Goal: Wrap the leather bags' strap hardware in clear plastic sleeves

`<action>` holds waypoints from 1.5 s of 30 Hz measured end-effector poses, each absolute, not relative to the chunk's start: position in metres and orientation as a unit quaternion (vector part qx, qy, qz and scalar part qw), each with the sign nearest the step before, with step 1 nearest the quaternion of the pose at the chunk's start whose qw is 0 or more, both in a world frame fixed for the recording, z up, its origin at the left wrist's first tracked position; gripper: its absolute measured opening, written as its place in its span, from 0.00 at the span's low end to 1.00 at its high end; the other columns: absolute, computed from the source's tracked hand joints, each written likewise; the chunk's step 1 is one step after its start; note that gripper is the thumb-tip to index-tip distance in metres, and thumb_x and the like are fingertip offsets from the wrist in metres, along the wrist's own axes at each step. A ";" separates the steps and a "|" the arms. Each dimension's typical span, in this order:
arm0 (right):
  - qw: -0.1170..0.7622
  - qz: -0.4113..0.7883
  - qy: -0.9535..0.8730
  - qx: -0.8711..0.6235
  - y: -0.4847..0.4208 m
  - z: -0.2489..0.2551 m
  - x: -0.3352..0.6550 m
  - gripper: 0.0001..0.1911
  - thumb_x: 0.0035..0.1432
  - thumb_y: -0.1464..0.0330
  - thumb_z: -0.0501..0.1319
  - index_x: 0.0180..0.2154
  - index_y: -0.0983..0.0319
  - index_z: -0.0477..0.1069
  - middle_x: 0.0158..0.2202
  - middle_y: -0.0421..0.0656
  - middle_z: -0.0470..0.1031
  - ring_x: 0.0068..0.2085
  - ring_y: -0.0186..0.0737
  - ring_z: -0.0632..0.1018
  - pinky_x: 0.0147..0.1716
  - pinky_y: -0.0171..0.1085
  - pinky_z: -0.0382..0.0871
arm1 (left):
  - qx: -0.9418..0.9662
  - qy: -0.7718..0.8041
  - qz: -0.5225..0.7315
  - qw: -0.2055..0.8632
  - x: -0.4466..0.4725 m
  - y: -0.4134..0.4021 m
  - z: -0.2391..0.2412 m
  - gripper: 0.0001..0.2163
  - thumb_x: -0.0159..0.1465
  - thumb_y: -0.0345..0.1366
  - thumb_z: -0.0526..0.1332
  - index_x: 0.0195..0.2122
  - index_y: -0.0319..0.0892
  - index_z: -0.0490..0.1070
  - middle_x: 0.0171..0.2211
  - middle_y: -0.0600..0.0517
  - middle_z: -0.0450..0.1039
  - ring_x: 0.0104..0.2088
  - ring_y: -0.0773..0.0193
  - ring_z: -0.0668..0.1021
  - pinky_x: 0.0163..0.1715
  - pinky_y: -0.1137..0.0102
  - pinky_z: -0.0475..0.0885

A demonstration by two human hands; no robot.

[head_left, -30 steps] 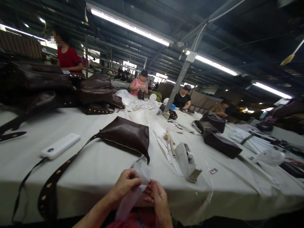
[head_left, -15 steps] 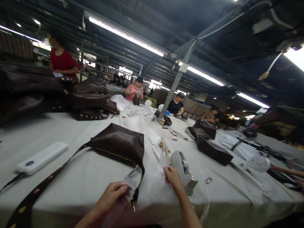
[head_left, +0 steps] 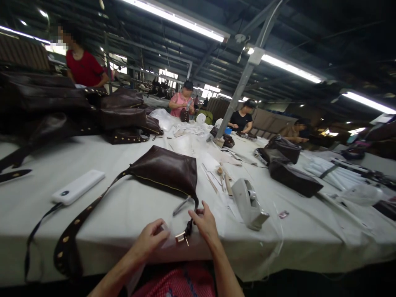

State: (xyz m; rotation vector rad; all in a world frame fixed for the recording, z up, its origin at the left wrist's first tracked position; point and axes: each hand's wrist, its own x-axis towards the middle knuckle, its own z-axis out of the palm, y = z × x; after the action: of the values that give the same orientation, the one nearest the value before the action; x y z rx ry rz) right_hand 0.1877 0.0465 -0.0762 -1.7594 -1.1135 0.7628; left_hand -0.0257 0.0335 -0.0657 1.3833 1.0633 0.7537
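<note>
A dark brown leather bag [head_left: 167, 167] with a gold-toned zipper line lies in front of me. Its studded strap [head_left: 83, 210] runs left and droops over the table edge. My left hand [head_left: 151, 237] is closed on a thin piece of clear plastic film [head_left: 166, 231], part of which hangs below the wrist. At the bag's right end, my right hand [head_left: 202, 220] has its fingers around the short strap, just above the buckle [head_left: 181, 237]. The exact contact is partly hidden by the fingers. A grey zipper pull [head_left: 182, 206] lies between the bag and my hands.
To the right stands a tape dispenser [head_left: 249, 204], with tools and paper scraps [head_left: 221, 175] behind it. A white power bank [head_left: 78, 187] with a cable lies left. Brown bags are piled at back left [head_left: 123, 119] and right [head_left: 293, 177]. A post [head_left: 236, 97] rises from the table; several people work beyond.
My right hand has moved left from beside the tape dispenser to the bag's short strap. The left hand, still with the film, is slightly lower. The view has shifted.
</note>
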 end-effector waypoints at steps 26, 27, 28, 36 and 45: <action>0.582 0.648 -0.285 -0.399 -0.033 -0.097 0.144 0.25 0.39 0.60 0.75 0.39 0.65 0.75 0.32 0.44 0.80 0.31 0.37 0.79 0.31 0.34 0.72 | 0.598 0.392 0.311 0.626 -0.010 0.002 -0.068 0.13 0.51 0.40 0.64 0.35 0.39 0.72 0.29 0.53 0.74 0.31 0.62 0.73 0.33 0.72 0.66; 0.589 0.646 -0.282 -0.395 -0.034 -0.098 0.144 0.26 0.38 0.62 0.75 0.40 0.65 0.74 0.32 0.44 0.80 0.31 0.38 0.79 0.32 0.35 0.73 | 0.593 0.395 0.318 0.625 -0.015 0.000 -0.070 0.15 0.51 0.41 0.64 0.38 0.39 0.72 0.32 0.52 0.74 0.34 0.61 0.73 0.34 0.72 0.66; 0.595 0.644 -0.276 -0.394 -0.034 -0.099 0.144 0.26 0.38 0.62 0.76 0.40 0.65 0.74 0.32 0.44 0.80 0.30 0.38 0.79 0.32 0.35 0.73 | 0.588 0.401 0.324 0.624 -0.020 -0.002 -0.071 0.16 0.52 0.42 0.64 0.39 0.40 0.71 0.34 0.52 0.75 0.35 0.60 0.73 0.35 0.71 0.67; 0.603 0.649 -0.235 -0.399 -0.037 -0.096 0.135 0.25 0.37 0.63 0.76 0.38 0.65 0.73 0.29 0.43 0.80 0.27 0.36 0.79 0.27 0.35 0.75 | 0.517 0.449 0.324 0.652 -0.046 -0.016 -0.085 0.12 0.48 0.42 0.66 0.23 0.40 0.67 0.19 0.58 0.65 0.22 0.70 0.66 0.24 0.75 0.60; 0.598 0.651 -0.212 -0.417 -0.043 -0.093 0.139 0.23 0.38 0.64 0.76 0.37 0.64 0.74 0.28 0.41 0.79 0.26 0.35 0.78 0.23 0.31 0.74 | 0.507 0.471 0.327 0.644 -0.044 -0.019 -0.078 0.11 0.46 0.41 0.68 0.19 0.39 0.69 0.17 0.56 0.69 0.20 0.69 0.67 0.23 0.74 0.61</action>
State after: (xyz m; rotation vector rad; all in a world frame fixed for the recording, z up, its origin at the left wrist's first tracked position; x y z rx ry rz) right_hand 0.1394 -0.0428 -0.0927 -0.9685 -0.4912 1.5096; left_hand -0.0440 -0.0192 -0.0779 1.1549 1.0721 0.7452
